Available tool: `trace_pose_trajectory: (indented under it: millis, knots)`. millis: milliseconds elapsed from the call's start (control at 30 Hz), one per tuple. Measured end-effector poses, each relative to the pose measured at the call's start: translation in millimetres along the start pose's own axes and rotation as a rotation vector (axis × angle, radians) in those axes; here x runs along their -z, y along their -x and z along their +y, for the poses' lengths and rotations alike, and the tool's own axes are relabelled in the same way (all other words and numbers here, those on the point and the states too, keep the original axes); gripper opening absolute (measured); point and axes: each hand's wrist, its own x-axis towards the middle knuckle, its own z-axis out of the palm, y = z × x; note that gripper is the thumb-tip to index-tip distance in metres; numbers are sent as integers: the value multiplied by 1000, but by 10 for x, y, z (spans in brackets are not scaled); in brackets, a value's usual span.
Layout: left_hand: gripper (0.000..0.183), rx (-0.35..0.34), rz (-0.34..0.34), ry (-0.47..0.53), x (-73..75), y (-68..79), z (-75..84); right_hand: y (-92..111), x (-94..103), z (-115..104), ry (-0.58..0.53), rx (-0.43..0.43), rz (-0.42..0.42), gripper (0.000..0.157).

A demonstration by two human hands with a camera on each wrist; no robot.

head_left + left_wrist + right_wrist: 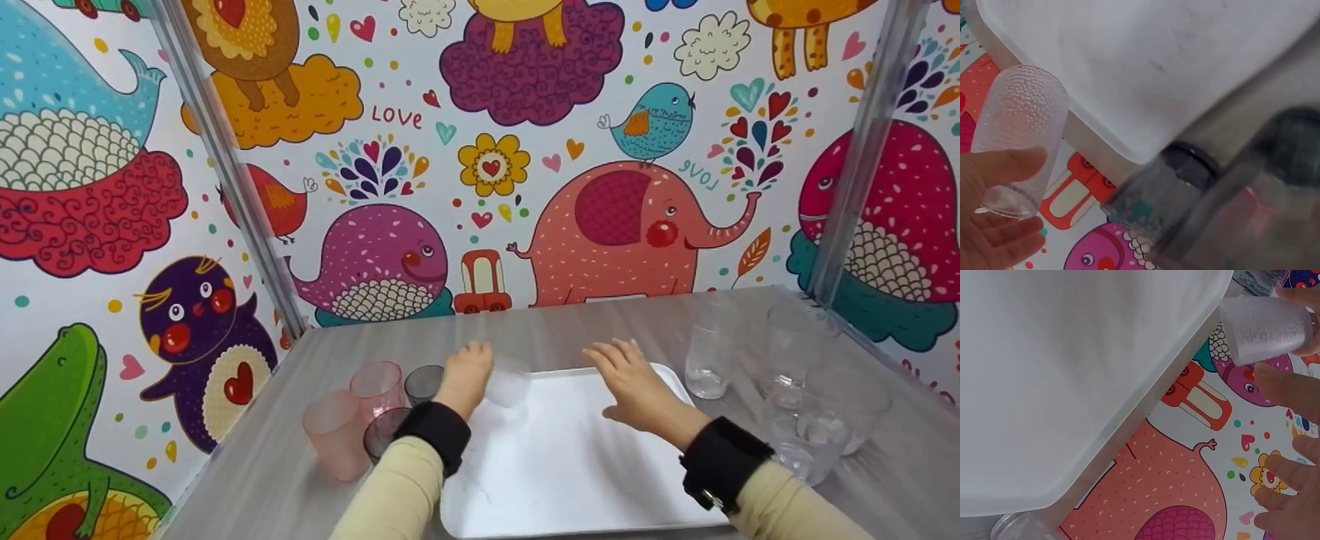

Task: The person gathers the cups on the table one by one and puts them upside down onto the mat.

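Fingers [1013, 241] of the left hand [465, 376] grip a clear, pebbled, plastic-looking tumbler [1024, 118]; a slack hold could drop it onto the white rectangular tray [570, 457]. Right hand [641, 388]: empty, fingers spread.

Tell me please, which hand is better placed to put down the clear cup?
Probably the left hand: it grips the clear cup near the white tray; the right hand holds nothing.

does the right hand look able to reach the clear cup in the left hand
Probably yes: the right hand is empty, and nothing seems to stand between it and the clear cup.
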Motion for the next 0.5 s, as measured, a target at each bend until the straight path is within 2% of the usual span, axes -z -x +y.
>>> trace_pose_trajectory:
  millis: [133,200,300,367,500]
  knots:
    - [11,-52,-113,-172,1,-82,-80,156,11,73,15,7,16,80]
    - [12,-114,-176,-269,6,-128,-89,226,14,94,18,10,19,80]
    - [19,-206,-220,-395,-24,-177,-82,316,21,110,10,17,8,79]
    - [21,-239,-234,-442,-76,-185,-76,367,29,121,11,26,2,79]
    - [21,-241,-259,-454,-206,-174,-77,456,67,151,30,54,11,79]
